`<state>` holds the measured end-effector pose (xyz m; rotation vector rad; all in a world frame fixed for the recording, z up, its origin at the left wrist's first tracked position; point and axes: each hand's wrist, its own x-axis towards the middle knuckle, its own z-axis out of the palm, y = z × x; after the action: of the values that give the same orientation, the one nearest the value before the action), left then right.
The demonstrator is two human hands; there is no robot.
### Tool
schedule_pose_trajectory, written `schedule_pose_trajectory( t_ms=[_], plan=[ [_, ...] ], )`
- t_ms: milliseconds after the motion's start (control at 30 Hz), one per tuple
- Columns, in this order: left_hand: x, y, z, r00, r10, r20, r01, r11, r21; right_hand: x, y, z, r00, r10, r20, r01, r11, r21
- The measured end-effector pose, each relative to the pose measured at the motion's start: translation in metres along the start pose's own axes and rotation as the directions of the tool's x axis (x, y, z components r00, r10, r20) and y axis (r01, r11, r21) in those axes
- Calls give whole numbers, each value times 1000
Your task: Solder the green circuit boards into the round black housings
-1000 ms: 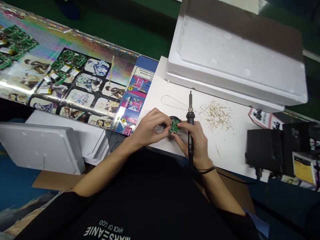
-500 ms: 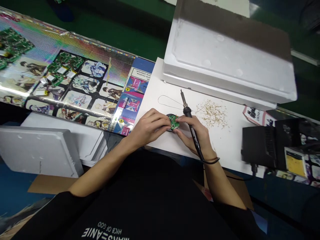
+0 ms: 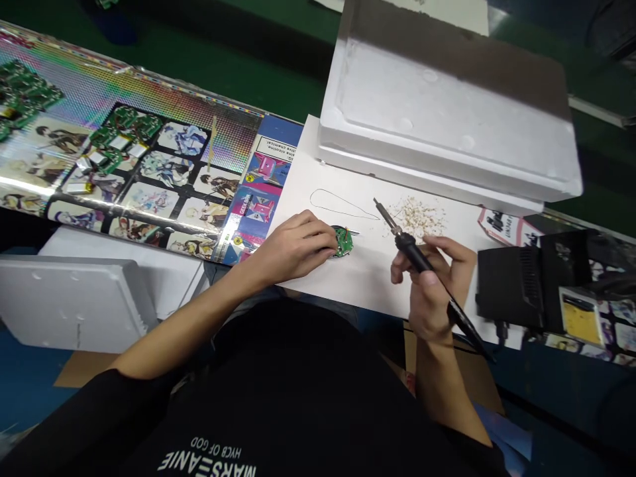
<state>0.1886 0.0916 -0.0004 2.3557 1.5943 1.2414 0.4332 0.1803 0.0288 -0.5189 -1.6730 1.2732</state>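
Note:
My left hand point(image 3: 307, 244) is closed on the left edge of a small green circuit board point(image 3: 344, 242), which rests on the white work surface and is partly covered by my fingers. A thin metal piece sticks out past the board's upper right edge. In my right hand point(image 3: 437, 285), to the right of the board, is a black soldering iron point(image 3: 416, 257). Its metal tip points up and to the left, apart from the board. A loop of thin wire point(image 3: 338, 203) lies just beyond the board. Small tan bits point(image 3: 419, 217) are scattered past the iron's tip.
A large white foam box point(image 3: 447, 126) stands at the back. To the right are a black boxy unit point(image 3: 504, 283) and a tray with a yellow pad point(image 3: 580, 322). Several green boards with battery cells point(image 3: 122, 140) lie on the patterned sheet to the left.
My right hand has drawn away from the board to the right, and the soldering iron has swung from lying across that hand into its fingers. My left hand stays at the board.

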Motion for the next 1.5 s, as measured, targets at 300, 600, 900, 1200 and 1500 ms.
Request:
schedule_pose_trajectory(
  t_ms=[300,600,900,1200,1500],
  plan=[
    [1,-1,1,1000,-8,-12,7,999,-53,-35,-17,-23,996,-26,80,59,893,-446],
    [1,0,1,1000,-4,-22,3,999,-47,-22,-15,-17,969,-135,208,226,825,-517],
    [2,0,1,1000,-19,-17,18,999,-51,-11,-27,-15,927,-179,331,341,769,-540],
    [0,0,2,999,-35,-16,34,997,-68,-10,-35,-14,910,-172,378,384,693,-610],
    [2,-1,1,1000,-28,6,28,999,-41,-4,-35,-14,915,-152,373,363,711,-602]
  ],
)
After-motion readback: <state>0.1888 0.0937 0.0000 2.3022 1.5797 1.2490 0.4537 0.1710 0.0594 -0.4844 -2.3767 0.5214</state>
